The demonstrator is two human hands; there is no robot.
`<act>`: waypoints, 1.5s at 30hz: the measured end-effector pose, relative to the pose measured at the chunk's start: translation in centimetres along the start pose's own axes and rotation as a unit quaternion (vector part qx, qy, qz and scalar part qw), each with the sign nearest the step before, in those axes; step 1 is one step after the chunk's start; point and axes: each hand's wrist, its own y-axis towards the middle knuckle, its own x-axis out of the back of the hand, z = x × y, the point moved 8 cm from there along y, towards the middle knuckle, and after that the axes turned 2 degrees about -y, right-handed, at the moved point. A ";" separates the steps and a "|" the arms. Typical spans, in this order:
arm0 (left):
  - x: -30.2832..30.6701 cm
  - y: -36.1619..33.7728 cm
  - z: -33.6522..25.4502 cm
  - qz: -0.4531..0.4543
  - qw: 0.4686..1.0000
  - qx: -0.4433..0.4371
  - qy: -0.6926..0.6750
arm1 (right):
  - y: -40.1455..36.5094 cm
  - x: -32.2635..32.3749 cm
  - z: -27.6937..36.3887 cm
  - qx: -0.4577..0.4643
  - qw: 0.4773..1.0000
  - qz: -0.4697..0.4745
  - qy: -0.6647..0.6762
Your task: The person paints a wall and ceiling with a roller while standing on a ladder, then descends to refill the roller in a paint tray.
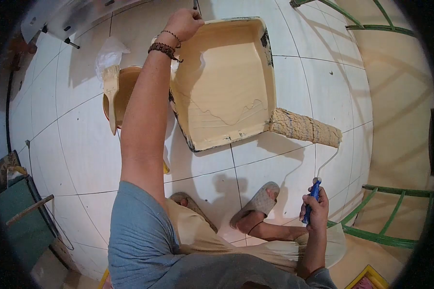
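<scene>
My right hand point(315, 208) is wrapped around the blue handle of a paint roller point(305, 127). Its fuzzy sleeve is coated in cream paint and is at the lower right corner of the paint tray point(192, 137). Cream paint covers the inside of this tray, and dark smears mark its rim. At the tray's upper left corner, my left hand point(184, 24) is closed on the rim, its fingertips partly hidden. Left of my forearm, a paintbrush point(111, 94) lies across a round container point(130, 79), which my arm partly covers.
Crumpled clear plastic point(112, 52) lies beyond the brush. Green metal frames point(381, 236) stand at the right, near the cream wall point(395, 106). A dark green object point(19, 216) is at the far left. My sandalled feet point(258, 204) rest on white floor tiles point(82, 154).
</scene>
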 end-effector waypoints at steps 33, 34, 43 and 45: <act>-0.1 0.2 1.9 0.015 0.993 0.078 -0.086 | 0.1 0.1 -0.5 -0.010 1.000 -0.014 -0.011; -0.3 0.2 2.1 0.023 0.991 0.100 -0.091 | 0.1 0.1 -0.5 -0.007 1.000 -0.014 -0.012; -1.5 1.6 3.5 -0.002 0.998 0.050 -0.044 | 0.0 0.4 -0.7 -0.017 0.999 -0.029 -0.012; -1.7 1.7 3.4 0.010 0.998 0.058 -0.031 | -0.1 0.4 -0.5 -0.018 0.999 -0.030 -0.011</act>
